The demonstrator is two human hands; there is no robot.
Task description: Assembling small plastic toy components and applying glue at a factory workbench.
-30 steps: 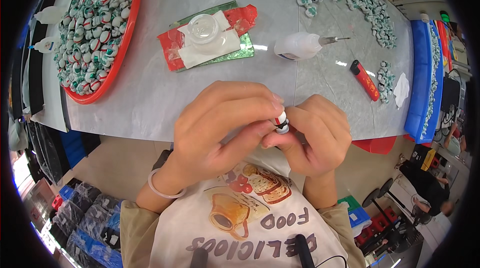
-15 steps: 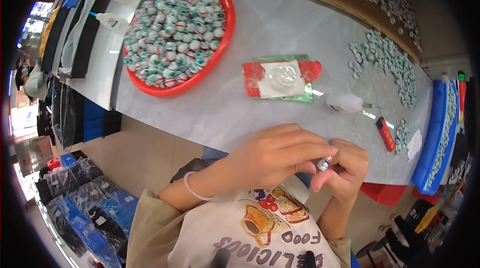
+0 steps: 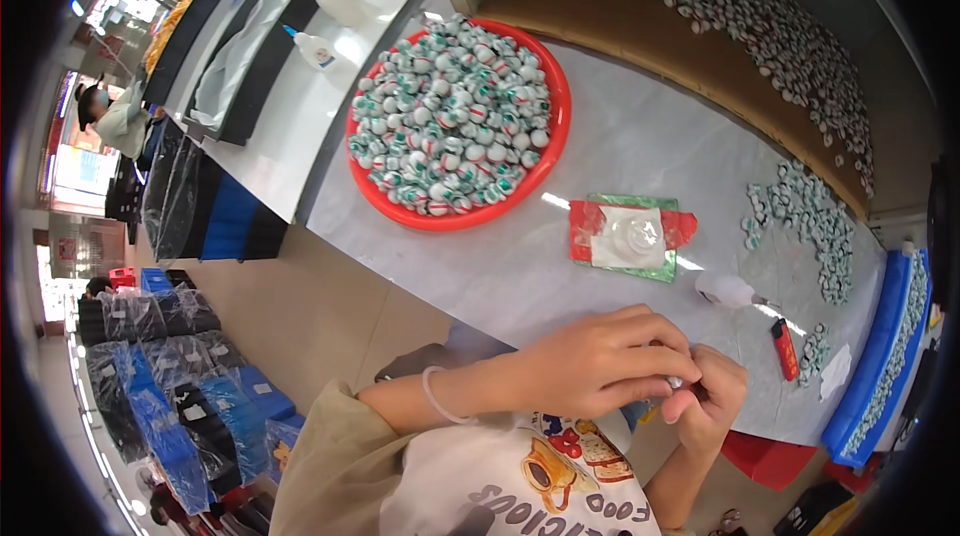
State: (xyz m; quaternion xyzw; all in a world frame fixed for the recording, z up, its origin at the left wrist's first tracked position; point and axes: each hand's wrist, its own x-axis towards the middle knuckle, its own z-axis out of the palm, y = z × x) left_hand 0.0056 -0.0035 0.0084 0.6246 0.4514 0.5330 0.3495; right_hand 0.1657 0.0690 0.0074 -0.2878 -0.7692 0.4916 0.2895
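Observation:
My left hand (image 3: 610,364), with a pale band at the wrist, and my right hand (image 3: 715,396) meet in front of my printed apron at the table's near edge. Between their fingertips is a small white-and-silver piece (image 3: 676,383), mostly covered by the fingers. Both hands are closed around it, the right one with its fingers curled. Ahead of them lie red and green packets with a white sheet and a clear round dish (image 3: 638,236) on top. A white squeeze bottle (image 3: 726,290) with a thin metal tip lies close to my right hand.
A round red tray (image 3: 562,126) is heaped with small white balls marked green and red. More balls (image 3: 800,221) lie at the right, near a red stick-like tool (image 3: 784,349) and a blue bin (image 3: 875,366). A brown board (image 3: 620,36) holds others at the back. Two bottles (image 3: 335,1) stand far left.
The view has shifted, so the table and its things sit lower and further right. My hands stay together on the small piece, which is now more covered by the fingers.

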